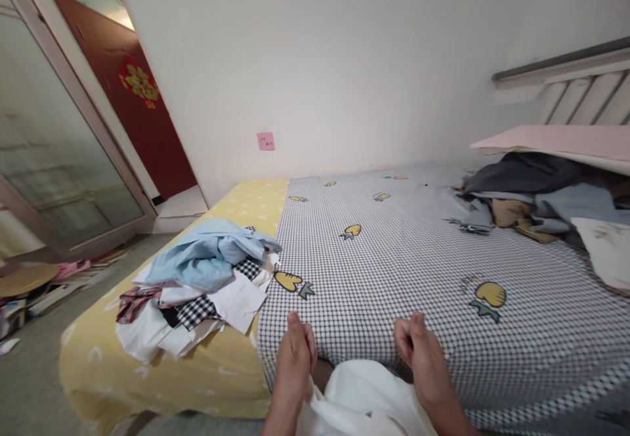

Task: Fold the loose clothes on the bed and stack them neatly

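Note:
Near the bottom of the view, both my hands are curled into loose fists with the thumbs pointing up. My left hand is over the front edge of the bed, and no object shows in its fingers. Level with it, my right hand is closed the same way, also with nothing visible in it. White cloth lies low between my wrists; whether it is worn or loose I cannot tell. Beneath and beyond the hands spreads a black-and-white checked bedsheet with yellow pineapple prints.
On the yellow bedding at left sits a heap of clothes, topped by a light blue garment. Dark and grey clothes pile up at right under a pink board. A pink note sticks to the wall.

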The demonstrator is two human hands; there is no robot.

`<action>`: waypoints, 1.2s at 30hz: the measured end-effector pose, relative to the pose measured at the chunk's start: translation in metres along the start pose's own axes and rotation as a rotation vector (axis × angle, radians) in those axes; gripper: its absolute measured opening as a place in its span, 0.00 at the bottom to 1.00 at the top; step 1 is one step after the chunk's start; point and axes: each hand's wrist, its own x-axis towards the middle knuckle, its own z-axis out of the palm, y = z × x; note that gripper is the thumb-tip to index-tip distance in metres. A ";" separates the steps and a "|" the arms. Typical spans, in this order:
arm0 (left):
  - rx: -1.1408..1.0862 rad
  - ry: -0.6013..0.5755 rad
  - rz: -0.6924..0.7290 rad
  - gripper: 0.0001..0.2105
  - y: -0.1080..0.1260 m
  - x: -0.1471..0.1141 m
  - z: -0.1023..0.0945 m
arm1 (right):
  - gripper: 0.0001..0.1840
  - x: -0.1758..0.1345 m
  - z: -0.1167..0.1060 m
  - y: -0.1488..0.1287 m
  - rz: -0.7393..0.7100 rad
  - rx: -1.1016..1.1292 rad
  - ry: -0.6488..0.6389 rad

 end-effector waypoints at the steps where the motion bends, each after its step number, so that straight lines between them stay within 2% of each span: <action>1: 0.012 -0.017 0.020 0.38 0.000 0.000 -0.002 | 0.37 0.000 0.000 0.000 0.018 0.029 0.001; 5: 0.180 -0.131 0.258 0.37 -0.009 -0.009 -0.023 | 0.30 -0.004 -0.012 0.005 0.084 0.077 -0.033; 8: 0.412 -0.373 0.346 0.31 -0.024 -0.024 -0.052 | 0.24 -0.008 -0.038 0.011 0.115 0.012 -0.116; 10: 0.539 -0.504 0.334 0.27 -0.038 -0.033 -0.070 | 0.23 -0.013 -0.061 0.012 0.145 -0.075 -0.219; 12: 0.631 -0.524 0.324 0.25 -0.051 -0.040 -0.078 | 0.26 -0.019 -0.081 0.008 0.132 -0.196 -0.404; 14: 0.664 -0.467 0.324 0.17 -0.059 -0.043 -0.075 | 0.32 -0.028 -0.090 -0.002 0.049 -0.302 -0.617; 16: 0.600 -0.434 0.334 0.10 -0.059 -0.046 -0.064 | 0.40 -0.039 -0.084 -0.014 -0.063 -0.347 -0.769; 18: 0.468 -0.462 0.330 0.12 -0.052 -0.049 -0.053 | 0.41 -0.049 -0.068 -0.025 -0.145 -0.330 -0.816; 19: 0.396 -0.465 0.311 0.12 -0.046 -0.051 -0.049 | 0.36 -0.053 -0.059 -0.028 -0.143 -0.295 -0.812; 20: 0.328 -0.434 0.281 0.13 -0.041 -0.053 -0.047 | 0.26 -0.055 -0.052 -0.030 -0.101 -0.242 -0.788; 21: 0.262 -0.354 0.241 0.13 -0.036 -0.055 -0.048 | 0.16 -0.054 -0.047 -0.029 -0.026 -0.173 -0.723; 22: 0.195 -0.235 0.190 0.12 -0.033 -0.057 -0.052 | 0.09 -0.051 -0.047 -0.027 0.062 -0.088 -0.595; 24: 0.045 0.049 0.064 0.14 -0.033 -0.060 -0.066 | 0.13 -0.037 -0.058 -0.018 0.208 0.119 -0.205; 26: -0.108 0.252 -0.067 0.19 -0.042 -0.063 -0.082 | 0.21 -0.022 -0.082 -0.006 0.240 0.311 0.176; 27: -0.178 0.298 -0.126 0.21 -0.049 -0.064 -0.090 | 0.24 -0.016 -0.095 0.000 0.229 0.371 0.290; 28: -0.243 0.319 -0.171 0.22 -0.056 -0.066 -0.095 | 0.26 -0.012 -0.107 0.006 0.220 0.392 0.339; 29: -0.298 0.320 -0.205 0.23 -0.063 -0.068 -0.099 | 0.26 -0.011 -0.116 0.010 0.216 0.367 0.336; 31: -0.385 0.300 -0.246 0.24 -0.075 -0.072 -0.102 | 0.23 -0.017 -0.125 0.014 0.202 0.216 0.229; 32: -0.414 0.299 -0.259 0.24 -0.078 -0.073 -0.101 | 0.20 -0.024 -0.124 0.013 0.175 0.114 0.125; 34: -0.447 0.307 -0.270 0.23 -0.081 -0.073 -0.097 | 0.18 -0.040 -0.111 0.005 0.055 -0.109 -0.165; 36: -0.453 0.331 -0.273 0.23 -0.078 -0.071 -0.093 | 0.24 -0.058 -0.087 -0.009 -0.185 -0.321 -0.475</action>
